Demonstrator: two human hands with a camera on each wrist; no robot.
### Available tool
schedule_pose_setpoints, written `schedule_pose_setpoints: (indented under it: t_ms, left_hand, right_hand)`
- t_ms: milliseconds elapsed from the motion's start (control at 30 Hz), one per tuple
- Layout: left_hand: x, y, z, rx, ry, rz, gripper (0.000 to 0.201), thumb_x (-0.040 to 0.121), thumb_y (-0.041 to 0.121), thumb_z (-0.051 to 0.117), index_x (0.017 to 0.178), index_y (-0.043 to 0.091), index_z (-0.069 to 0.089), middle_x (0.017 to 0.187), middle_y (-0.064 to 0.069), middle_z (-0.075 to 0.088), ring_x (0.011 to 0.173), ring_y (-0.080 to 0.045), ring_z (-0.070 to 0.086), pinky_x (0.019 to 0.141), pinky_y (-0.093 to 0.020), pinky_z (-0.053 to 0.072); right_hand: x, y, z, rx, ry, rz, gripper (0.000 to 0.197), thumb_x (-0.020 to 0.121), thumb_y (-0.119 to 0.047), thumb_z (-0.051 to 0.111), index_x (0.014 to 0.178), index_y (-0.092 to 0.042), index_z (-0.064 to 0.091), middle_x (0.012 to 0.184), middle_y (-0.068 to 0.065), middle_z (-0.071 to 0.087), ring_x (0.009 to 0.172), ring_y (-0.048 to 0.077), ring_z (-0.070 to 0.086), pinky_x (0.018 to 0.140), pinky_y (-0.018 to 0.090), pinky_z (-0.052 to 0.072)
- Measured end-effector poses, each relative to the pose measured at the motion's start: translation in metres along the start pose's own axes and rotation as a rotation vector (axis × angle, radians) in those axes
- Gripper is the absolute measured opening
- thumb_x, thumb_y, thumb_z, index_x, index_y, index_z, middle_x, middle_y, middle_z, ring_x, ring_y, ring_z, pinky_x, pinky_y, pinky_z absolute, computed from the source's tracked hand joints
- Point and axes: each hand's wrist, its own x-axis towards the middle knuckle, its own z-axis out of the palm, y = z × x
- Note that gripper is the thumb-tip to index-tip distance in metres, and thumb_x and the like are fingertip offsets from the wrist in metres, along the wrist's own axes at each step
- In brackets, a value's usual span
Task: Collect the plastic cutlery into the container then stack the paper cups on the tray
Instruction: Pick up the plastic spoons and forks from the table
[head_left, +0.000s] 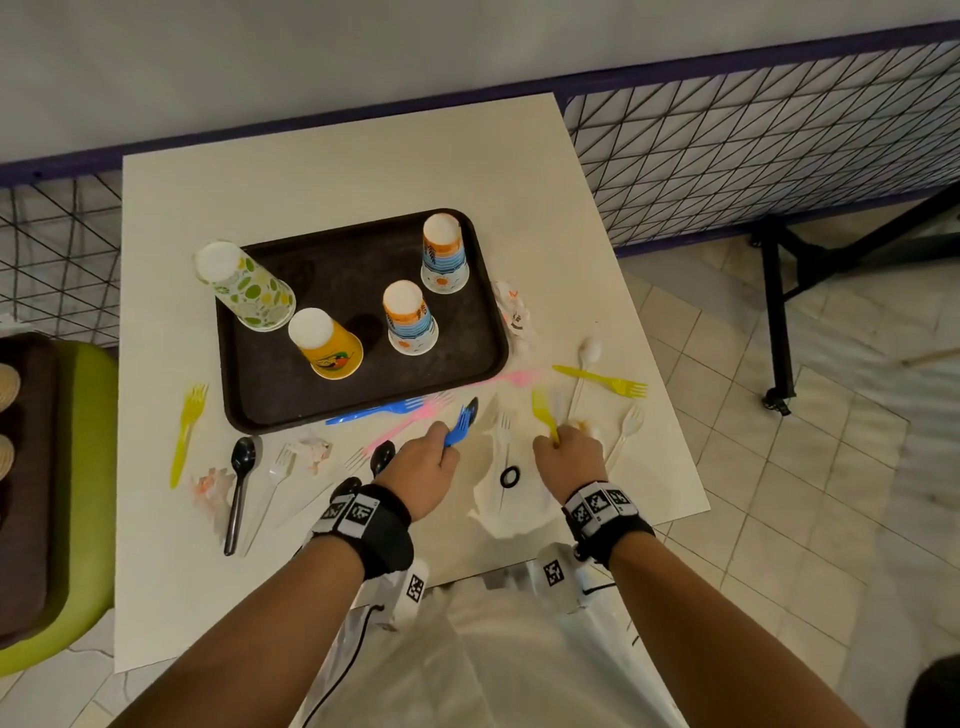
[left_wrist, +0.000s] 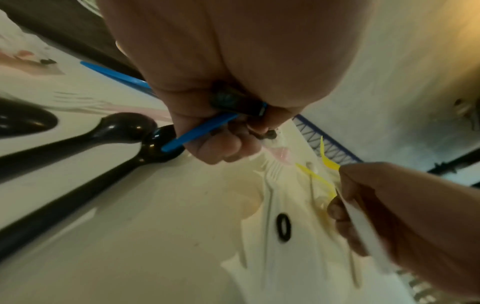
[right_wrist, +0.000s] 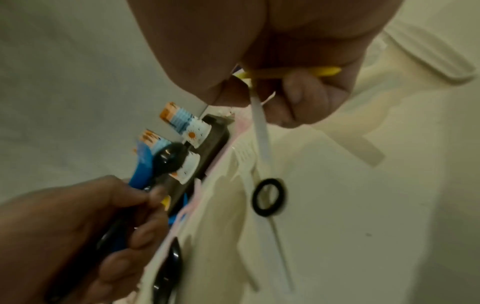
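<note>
Plainly the collecting is only at its start. Both hands hover just in front of the dark brown, rounded-corner plastic tray (head_left: 270, 400), over a white, thin-walled plastic container (head_left: 506, 512) that lies on the pale table (head_left: 363, 156).

The left hand (head_left: 423, 470) is curled round a blue plastic fork (head_left: 460, 426) and a glossy black plastic spoon (head_left: 470, 408). The right hand (head_left: 566, 457) is closed on a yellow plastic fork (head_left: 543, 410) and, in the right wrist view, a flat white plastic handle (right_wrist: 261, 131).

Much cutlery is left on the table around the tray: a second yellow fork (head_left: 184, 434) to its left, a long black spoon (head_left: 239, 488), clear forks (head_left: 278, 467), a pink fork (head_left: 400, 423) and another blue fork (head_left: 371, 413) along its front edge, and a third yellow fork (head_left: 602, 379) to its right.

Stacking is not begun: four printed paper cups (head_left: 410, 319), smooth tapered cones, stand upside down and apart on the tray's matte surface. Crumpled wrappers (head_left: 311, 449) also lie in front of it.
</note>
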Motion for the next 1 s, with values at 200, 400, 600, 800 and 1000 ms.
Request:
schedule_pose_setpoints:
  t_ms: [200, 400, 600, 800, 1000]
  left_hand:
    - [0.011, 0.023, -0.01, -0.418, -0.02, -0.037, 0.012, 0.101, 0.022, 0.042, 0.1, 0.018, 0.053, 0.078, -0.006, 0.056, 0.066, -0.023, 0.052, 0.066, -0.039, 0.045]
    - [0.008, 0.044, -0.015, -0.784, -0.086, -0.136, 0.017, 0.099, 0.014, 0.037, 0.091, 0.016, 0.052, 0.065, 0.0, 0.036, 0.053, -0.015, 0.03, 0.05, -0.029, 0.027]
    - [0.006, 0.038, -0.012, -0.743, -0.039, -0.071, 0.021, 0.102, 0.023, 0.037, 0.107, 0.021, 0.057, 0.087, -0.013, 0.062, 0.076, -0.03, 0.06, 0.074, -0.047, 0.058]
    - [-0.001, 0.023, -0.011, -0.683, 0.04, -0.109, 0.026, 0.093, 0.038, 0.047, 0.103, 0.021, 0.065, 0.103, -0.012, 0.072, 0.101, -0.031, 0.069, 0.097, -0.055, 0.054]
    - [-0.022, 0.022, -0.006, -0.735, 0.054, -0.128, 0.023, 0.102, 0.032, 0.054, 0.102, 0.019, 0.074, 0.105, -0.01, 0.074, 0.103, -0.026, 0.071, 0.097, -0.047, 0.057]
  right_hand:
    - [-0.015, -0.02, -0.008, 0.309, -0.077, -0.046, 0.015, 0.078, -0.017, 0.052, 0.07, -0.005, 0.048, 0.062, 0.022, 0.069, 0.059, 0.031, 0.066, 0.069, 0.049, 0.055]
    - [-0.022, -0.053, 0.008, 0.657, -0.347, -0.031, 0.025, 0.09, 0.003, 0.03, 0.076, -0.014, 0.042, 0.053, 0.008, 0.032, 0.036, 0.017, 0.034, 0.047, 0.026, 0.028]
    - [-0.025, -0.061, 0.027, 0.503, -0.429, -0.101, 0.01, 0.099, -0.012, 0.033, 0.092, -0.02, 0.033, 0.062, 0.006, 0.031, 0.045, 0.015, 0.028, 0.047, 0.022, 0.024]
    - [-0.034, -0.048, 0.045, 0.277, -0.334, -0.288, 0.009, 0.103, -0.021, 0.035, 0.105, -0.012, 0.037, 0.078, 0.012, 0.056, 0.059, 0.019, 0.047, 0.054, 0.028, 0.035]
    - [-0.048, -0.037, 0.056, 0.269, -0.264, -0.307, 0.018, 0.107, -0.027, 0.032, 0.104, -0.012, 0.043, 0.075, 0.004, 0.051, 0.058, 0.017, 0.044, 0.062, 0.035, 0.041]
